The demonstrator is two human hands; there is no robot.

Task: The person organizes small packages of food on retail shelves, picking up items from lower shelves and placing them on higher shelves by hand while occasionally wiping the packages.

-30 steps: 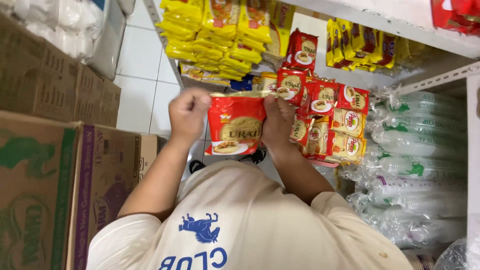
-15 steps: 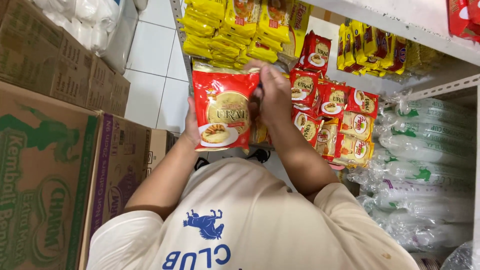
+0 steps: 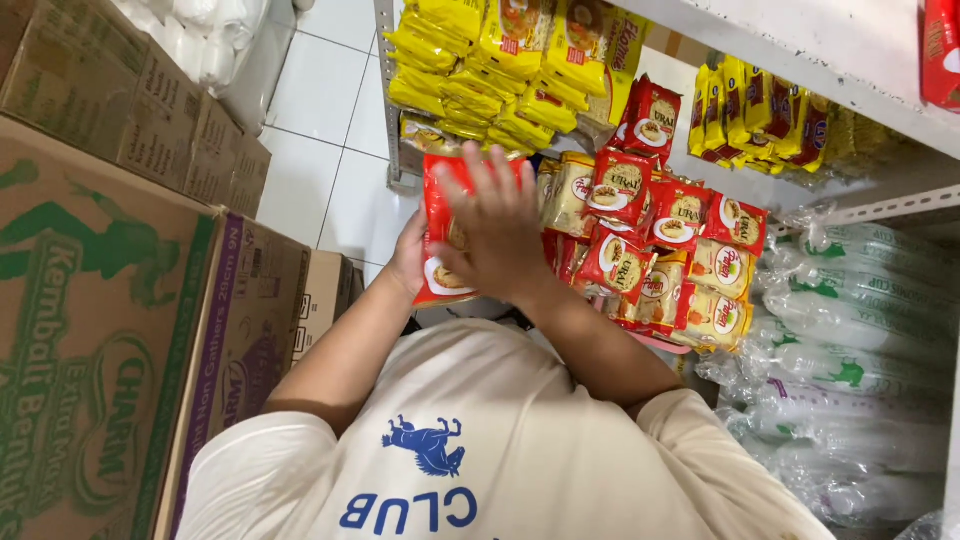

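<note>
I see a red snack packet (image 3: 440, 235) between my hands, yellow packets (image 3: 480, 70) on the shelf's far edge, brown cartons (image 3: 100, 330) left.

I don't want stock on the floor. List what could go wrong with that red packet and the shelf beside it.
1. The red packet is only pressed between the left hand and the flat right hand, so it might slip.
2. The packets heaped on the shelf look loose; a nudge from the right arm could spill them.

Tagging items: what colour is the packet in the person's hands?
Red, with a food picture on its front; the packet shows in the head view, partly behind the right hand.
</note>
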